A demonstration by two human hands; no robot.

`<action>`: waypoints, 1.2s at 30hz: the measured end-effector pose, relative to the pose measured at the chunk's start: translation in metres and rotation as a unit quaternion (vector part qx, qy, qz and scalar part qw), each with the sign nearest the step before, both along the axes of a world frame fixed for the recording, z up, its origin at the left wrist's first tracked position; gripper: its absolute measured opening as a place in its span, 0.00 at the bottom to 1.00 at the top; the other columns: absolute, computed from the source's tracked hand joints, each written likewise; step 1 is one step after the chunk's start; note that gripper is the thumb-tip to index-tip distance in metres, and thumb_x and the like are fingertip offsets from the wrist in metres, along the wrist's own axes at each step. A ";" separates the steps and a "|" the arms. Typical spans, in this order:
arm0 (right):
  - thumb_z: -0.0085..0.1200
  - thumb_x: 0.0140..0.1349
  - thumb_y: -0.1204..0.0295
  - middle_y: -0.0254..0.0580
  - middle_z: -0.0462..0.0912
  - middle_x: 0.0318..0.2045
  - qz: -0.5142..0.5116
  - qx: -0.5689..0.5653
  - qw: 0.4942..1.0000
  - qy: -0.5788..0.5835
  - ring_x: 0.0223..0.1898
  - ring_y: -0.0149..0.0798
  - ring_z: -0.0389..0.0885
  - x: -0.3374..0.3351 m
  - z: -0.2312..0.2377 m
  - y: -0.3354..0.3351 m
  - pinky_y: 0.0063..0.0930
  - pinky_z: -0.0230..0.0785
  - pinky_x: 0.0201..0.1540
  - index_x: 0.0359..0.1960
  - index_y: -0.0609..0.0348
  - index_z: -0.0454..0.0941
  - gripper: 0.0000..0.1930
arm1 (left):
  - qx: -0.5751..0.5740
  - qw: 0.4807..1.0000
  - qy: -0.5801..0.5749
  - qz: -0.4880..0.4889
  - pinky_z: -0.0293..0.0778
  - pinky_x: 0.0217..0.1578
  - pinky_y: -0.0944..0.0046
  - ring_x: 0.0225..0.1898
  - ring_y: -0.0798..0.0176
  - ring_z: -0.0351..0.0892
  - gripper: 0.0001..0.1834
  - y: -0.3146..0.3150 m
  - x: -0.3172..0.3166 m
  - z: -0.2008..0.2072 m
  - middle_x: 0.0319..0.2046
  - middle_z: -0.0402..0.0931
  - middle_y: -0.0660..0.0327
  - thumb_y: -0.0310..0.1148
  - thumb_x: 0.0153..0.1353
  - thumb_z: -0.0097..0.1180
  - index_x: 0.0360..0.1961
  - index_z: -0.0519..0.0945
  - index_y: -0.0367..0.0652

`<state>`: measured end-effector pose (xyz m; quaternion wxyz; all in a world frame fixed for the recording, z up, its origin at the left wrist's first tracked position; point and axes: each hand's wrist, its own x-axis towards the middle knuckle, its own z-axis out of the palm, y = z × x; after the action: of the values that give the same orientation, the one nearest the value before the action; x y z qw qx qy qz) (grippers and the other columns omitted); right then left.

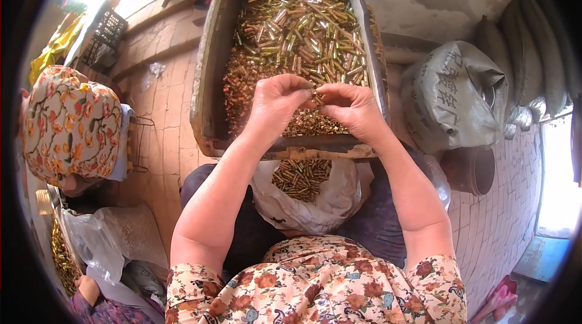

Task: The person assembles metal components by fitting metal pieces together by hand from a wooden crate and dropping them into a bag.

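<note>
Above the near end of a wooden box (212, 51), my left hand (276, 103) and my right hand (354, 109) meet, thumbs and fingers pinched together. Between the fingertips is a small gold-coloured metal piece (316, 95), partly covered, its exact kind too small to make out. Shiny gold and pinkish metal tubes (303, 36) fill the far part of the box. Small reddish parts (239, 90) are heaped at its left, and small gold-coloured ring-like parts (315, 125) lie under my hands. Between my knees, a white sack (273, 209) holds many slim gold-coloured metal pieces (301, 180).
A full grey-white woven sack (448, 96) and a dark bucket (476, 172) stand at the right, with more stacked sacks (530, 51) behind. At the left sits a person in a floral top (73, 124). Another person's hand (88, 289) shows at lower left.
</note>
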<state>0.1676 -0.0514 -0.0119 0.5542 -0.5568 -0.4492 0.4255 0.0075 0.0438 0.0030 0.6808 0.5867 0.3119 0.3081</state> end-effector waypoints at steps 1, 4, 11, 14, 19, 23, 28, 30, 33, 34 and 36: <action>0.61 0.54 0.82 0.27 0.81 0.29 0.011 0.002 0.998 -0.058 0.30 0.20 0.76 -0.001 -0.001 0.000 0.17 0.71 0.36 0.46 0.57 0.81 0.17 | -0.009 1.000 -0.006 -0.002 0.79 0.36 0.69 0.30 0.67 0.82 0.05 0.000 -0.001 0.000 0.29 0.80 0.59 0.21 0.59 0.56 0.37 0.80 0.32; 0.59 0.55 0.82 0.27 0.80 0.28 0.003 0.011 0.997 -0.072 0.29 0.19 0.74 -0.008 0.006 -0.001 0.16 0.69 0.34 0.48 0.58 0.80 0.18 | -0.018 1.000 -0.015 -0.001 0.79 0.36 0.69 0.30 0.67 0.82 0.06 0.000 -0.003 0.000 0.29 0.81 0.59 0.21 0.59 0.56 0.37 0.80 0.32; 0.59 0.59 0.78 0.36 0.83 0.31 -0.081 -0.001 0.985 0.154 0.29 0.26 0.81 -0.005 0.013 -0.001 0.20 0.77 0.33 0.41 0.62 0.80 0.08 | -0.026 0.999 -0.024 0.007 0.79 0.36 0.69 0.30 0.67 0.82 0.06 -0.002 -0.004 -0.001 0.30 0.81 0.59 0.21 0.60 0.55 0.38 0.80 0.33; 0.60 0.59 0.76 0.38 0.84 0.31 -0.095 -0.039 0.977 0.184 0.29 0.28 0.82 -0.001 0.016 -0.001 0.20 0.77 0.34 0.38 0.63 0.81 0.06 | -0.027 0.999 -0.021 0.010 0.79 0.36 0.69 0.30 0.67 0.82 0.07 -0.003 -0.003 0.001 0.30 0.81 0.59 0.22 0.60 0.55 0.38 0.80 0.32; 0.61 0.59 0.74 0.37 0.83 0.29 -0.099 -0.021 0.968 0.229 0.29 0.28 0.82 -0.007 0.008 0.000 0.21 0.77 0.34 0.35 0.62 0.81 0.06 | -0.051 0.998 -0.038 0.007 0.79 0.35 0.69 0.29 0.67 0.82 0.07 -0.005 -0.002 0.001 0.30 0.81 0.59 0.23 0.60 0.56 0.39 0.80 0.32; 0.61 0.59 0.76 0.38 0.83 0.29 -0.097 -0.015 0.968 0.232 0.30 0.30 0.83 -0.006 0.008 0.001 0.23 0.78 0.36 0.36 0.62 0.81 0.05 | -0.058 0.997 -0.042 0.016 0.80 0.35 0.68 0.29 0.67 0.82 0.07 -0.005 -0.003 0.001 0.30 0.81 0.59 0.23 0.61 0.56 0.39 0.80 0.33; 0.60 0.59 0.78 0.39 0.84 0.30 -0.100 -0.017 0.965 0.242 0.30 0.32 0.84 -0.007 0.010 0.001 0.25 0.80 0.36 0.37 0.63 0.81 0.05 | -0.059 0.997 -0.049 0.015 0.80 0.35 0.68 0.29 0.67 0.82 0.07 -0.006 -0.002 0.003 0.29 0.81 0.59 0.23 0.60 0.56 0.39 0.80 0.33; 0.61 0.59 0.77 0.37 0.84 0.28 -0.106 0.005 0.975 0.197 0.29 0.29 0.83 -0.010 0.012 0.000 0.22 0.78 0.34 0.36 0.63 0.81 0.05 | -0.060 0.997 -0.054 0.014 0.80 0.35 0.68 0.29 0.67 0.82 0.07 -0.007 -0.003 0.003 0.29 0.81 0.59 0.23 0.60 0.56 0.39 0.80 0.33; 0.61 0.59 0.75 0.34 0.83 0.27 -0.103 0.035 0.986 0.125 0.30 0.25 0.81 -0.012 0.012 0.000 0.19 0.76 0.34 0.34 0.61 0.82 0.03 | -0.077 0.995 -0.060 0.018 0.80 0.35 0.68 0.28 0.66 0.82 0.06 -0.006 -0.003 0.002 0.29 0.81 0.59 0.22 0.60 0.56 0.38 0.80 0.33; 0.61 0.59 0.75 0.34 0.83 0.27 -0.103 0.034 0.986 0.125 0.30 0.25 0.81 -0.013 0.012 -0.001 0.19 0.76 0.34 0.34 0.61 0.82 0.03 | -0.100 0.992 -0.074 0.020 0.79 0.34 0.68 0.28 0.66 0.82 0.06 -0.005 -0.004 0.003 0.29 0.81 0.58 0.21 0.59 0.56 0.37 0.80 0.32; 0.61 0.59 0.76 0.34 0.83 0.27 -0.099 0.045 0.989 0.101 0.29 0.24 0.80 -0.014 0.014 -0.001 0.18 0.75 0.33 0.34 0.62 0.82 0.03 | -0.123 0.988 -0.088 0.022 0.79 0.34 0.68 0.28 0.65 0.82 0.05 -0.005 -0.004 0.002 0.28 0.81 0.58 0.21 0.59 0.55 0.36 0.80 0.31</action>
<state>0.1537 -0.0528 0.0016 0.6604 -0.5272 -0.3524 0.4021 0.0034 0.0383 0.0050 0.7656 0.4618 0.2996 0.3329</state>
